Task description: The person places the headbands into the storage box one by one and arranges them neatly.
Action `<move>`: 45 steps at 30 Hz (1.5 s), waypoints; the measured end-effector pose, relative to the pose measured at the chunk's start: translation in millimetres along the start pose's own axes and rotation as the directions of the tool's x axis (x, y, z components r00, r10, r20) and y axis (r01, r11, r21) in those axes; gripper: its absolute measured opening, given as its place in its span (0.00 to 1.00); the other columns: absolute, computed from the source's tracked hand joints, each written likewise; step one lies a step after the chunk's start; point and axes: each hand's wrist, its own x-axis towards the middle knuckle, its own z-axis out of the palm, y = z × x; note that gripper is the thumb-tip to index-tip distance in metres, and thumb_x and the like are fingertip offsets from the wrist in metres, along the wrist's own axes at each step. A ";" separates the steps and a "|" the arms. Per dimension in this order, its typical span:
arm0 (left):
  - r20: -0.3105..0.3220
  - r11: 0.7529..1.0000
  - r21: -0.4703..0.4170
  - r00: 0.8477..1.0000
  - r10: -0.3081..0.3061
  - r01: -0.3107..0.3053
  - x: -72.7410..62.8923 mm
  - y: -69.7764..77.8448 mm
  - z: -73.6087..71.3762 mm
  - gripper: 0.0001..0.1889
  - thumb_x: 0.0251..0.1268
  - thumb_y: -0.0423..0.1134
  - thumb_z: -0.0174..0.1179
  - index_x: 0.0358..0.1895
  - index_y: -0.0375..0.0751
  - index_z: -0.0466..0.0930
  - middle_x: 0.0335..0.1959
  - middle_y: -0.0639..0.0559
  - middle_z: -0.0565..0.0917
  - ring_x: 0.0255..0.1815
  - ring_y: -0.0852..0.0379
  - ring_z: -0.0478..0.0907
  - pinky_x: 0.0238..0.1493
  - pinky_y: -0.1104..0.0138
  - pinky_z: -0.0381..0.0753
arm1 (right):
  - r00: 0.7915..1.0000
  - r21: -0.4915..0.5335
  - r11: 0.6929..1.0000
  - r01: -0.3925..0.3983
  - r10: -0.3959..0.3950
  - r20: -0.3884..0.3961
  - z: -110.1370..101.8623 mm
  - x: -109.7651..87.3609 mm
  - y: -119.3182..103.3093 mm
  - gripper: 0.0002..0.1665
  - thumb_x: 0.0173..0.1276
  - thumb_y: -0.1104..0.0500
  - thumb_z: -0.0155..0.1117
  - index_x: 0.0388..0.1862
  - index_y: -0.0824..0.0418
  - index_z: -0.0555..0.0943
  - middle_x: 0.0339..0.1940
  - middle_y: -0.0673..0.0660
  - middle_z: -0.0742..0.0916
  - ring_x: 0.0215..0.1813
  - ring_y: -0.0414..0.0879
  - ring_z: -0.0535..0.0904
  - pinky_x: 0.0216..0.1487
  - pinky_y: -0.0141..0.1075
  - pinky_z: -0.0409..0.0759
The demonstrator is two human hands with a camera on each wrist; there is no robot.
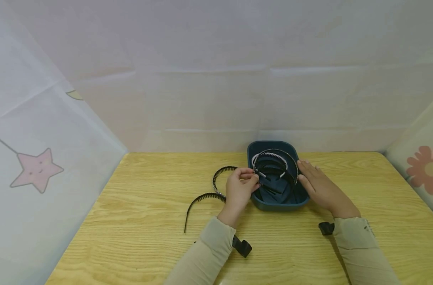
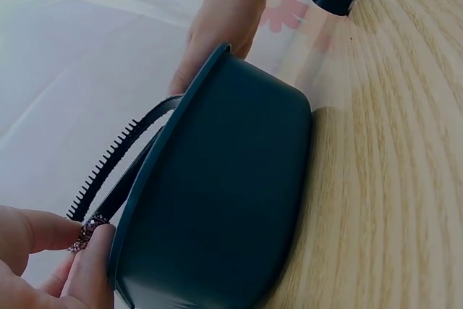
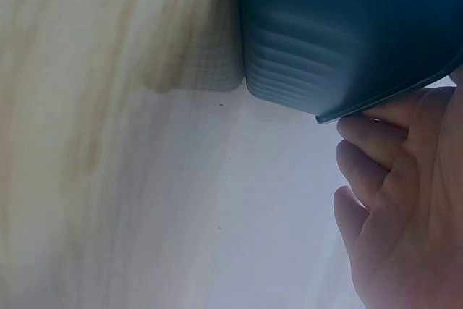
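Observation:
My left hand (image 1: 238, 190) pinches a dark headband with a glittery, beaded part (image 2: 88, 233) between thumb and fingers, at the left rim of a dark teal plastic bin (image 1: 278, 207). The headband's thin arc stands over the bin. Against the bin's right rim rests my right hand (image 1: 323, 192), its fingers extended; the right wrist view shows its fingertips (image 3: 362, 139) at the rim. Inside the bin lie a pale headband (image 1: 280, 157) and several dark ones, partly overlapping. A toothed black headband (image 2: 108, 163) rises above the rim in the left wrist view.
Two black toothed headbands lie on the wooden table (image 1: 138, 221) left of the bin: one farther back (image 1: 214, 180), one nearer (image 1: 202, 196), both partly behind my left hand. A pale sheet (image 1: 202, 99) hangs behind the table. Black wrist mounts (image 1: 243, 247) hang below both sleeves.

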 end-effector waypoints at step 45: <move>0.191 0.674 0.657 0.940 0.283 -0.337 7.5 30.6 -42.3 0.09 0.73 0.37 0.62 0.49 0.37 0.84 0.42 0.48 0.85 0.42 0.53 0.83 0.44 0.62 0.85 | 1.000 0.004 1.000 -0.003 0.003 -0.002 1.8 0.6 0.4 0.38 0.87 0.45 0.34 0.83 0.67 0.48 0.83 0.69 0.53 0.82 0.66 0.43 0.81 0.58 0.38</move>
